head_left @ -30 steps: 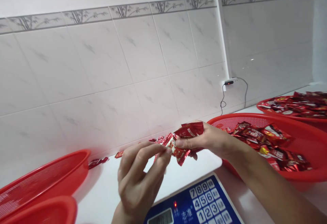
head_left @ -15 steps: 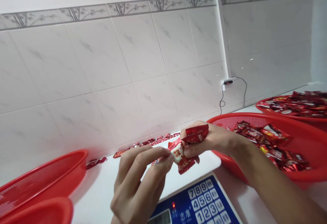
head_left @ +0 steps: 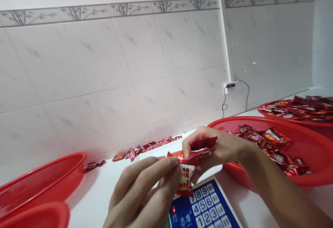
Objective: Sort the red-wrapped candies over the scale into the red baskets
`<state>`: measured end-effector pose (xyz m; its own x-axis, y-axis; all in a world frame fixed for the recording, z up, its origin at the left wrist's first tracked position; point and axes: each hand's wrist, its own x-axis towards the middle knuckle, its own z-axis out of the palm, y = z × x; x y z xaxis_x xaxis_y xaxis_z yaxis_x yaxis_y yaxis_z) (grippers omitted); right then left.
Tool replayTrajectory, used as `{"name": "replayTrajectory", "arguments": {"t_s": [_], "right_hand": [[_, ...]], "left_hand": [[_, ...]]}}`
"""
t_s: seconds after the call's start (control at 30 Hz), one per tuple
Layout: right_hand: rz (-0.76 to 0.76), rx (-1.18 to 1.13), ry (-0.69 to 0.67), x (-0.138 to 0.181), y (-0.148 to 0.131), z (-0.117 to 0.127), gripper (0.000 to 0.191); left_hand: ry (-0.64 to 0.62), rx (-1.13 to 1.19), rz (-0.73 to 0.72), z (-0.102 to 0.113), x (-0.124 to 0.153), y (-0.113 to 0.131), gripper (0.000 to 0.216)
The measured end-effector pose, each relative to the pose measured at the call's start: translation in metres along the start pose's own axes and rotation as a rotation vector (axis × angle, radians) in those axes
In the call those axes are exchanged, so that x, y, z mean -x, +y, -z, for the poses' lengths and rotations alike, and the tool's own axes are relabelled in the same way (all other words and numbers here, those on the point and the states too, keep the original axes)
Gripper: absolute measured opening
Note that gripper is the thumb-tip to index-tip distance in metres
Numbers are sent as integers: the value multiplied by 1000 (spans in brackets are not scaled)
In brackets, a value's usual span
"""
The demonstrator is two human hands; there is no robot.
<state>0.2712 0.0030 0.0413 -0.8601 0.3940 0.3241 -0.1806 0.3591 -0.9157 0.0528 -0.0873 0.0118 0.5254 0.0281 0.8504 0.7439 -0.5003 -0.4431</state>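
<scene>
My left hand (head_left: pixel 145 193) pinches the upper edge of a red-and-white wrapped candy (head_left: pixel 186 177) between thumb and fingertips. Close against it, my right hand (head_left: pixel 208 148) is closed around red wrapped candies (head_left: pixel 204 144), whose crimped ends stick out past the fingers. How many it holds is partly hidden. Both hands are above a digital scale with a blue number keypad (head_left: pixel 205 203). The scale's white pan (head_left: pixel 217 169) is mostly covered by the hands, and its display is behind my left hand.
Right of the scale stands a red basket (head_left: pixel 317 145) of wrapped candies, with another full red basket (head_left: pixel 262 109) behind it. Red baskets (head_left: pixel 44 186) stand at left. Loose candies (head_left: pixel 151 145) line the tiled wall. A cable (head_left: pixel 224 107) hangs from a socket.
The red-and-white candy has swung more upright and sits lower, over the keypad. My left hand has shifted down and slightly right to its top edge. The right hand's packets have tilted.
</scene>
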Motion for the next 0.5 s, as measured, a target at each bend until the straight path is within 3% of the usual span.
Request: {"name": "replayTrajectory", "arguments": {"t_s": [0.13,0.2,0.3,0.37,0.5], "right_hand": [[15,9,-17,-1,0,0,19],[18,5,8,-4,1,0,17],[31,35,153,-11,8,4,10],[5,71,280,-17,16,8,6],[-81,18,459,-22,32,14,7]], "left_hand": [[-81,31,-38,3,-3,-1,27],[-31,28,-4,-2,-7,-3,25],[66,-22,112,-20,-13,-9,16],[-74,-30,264,-34,-13,-16,18],[-520,-35,577,-58,5,-26,17]]}}
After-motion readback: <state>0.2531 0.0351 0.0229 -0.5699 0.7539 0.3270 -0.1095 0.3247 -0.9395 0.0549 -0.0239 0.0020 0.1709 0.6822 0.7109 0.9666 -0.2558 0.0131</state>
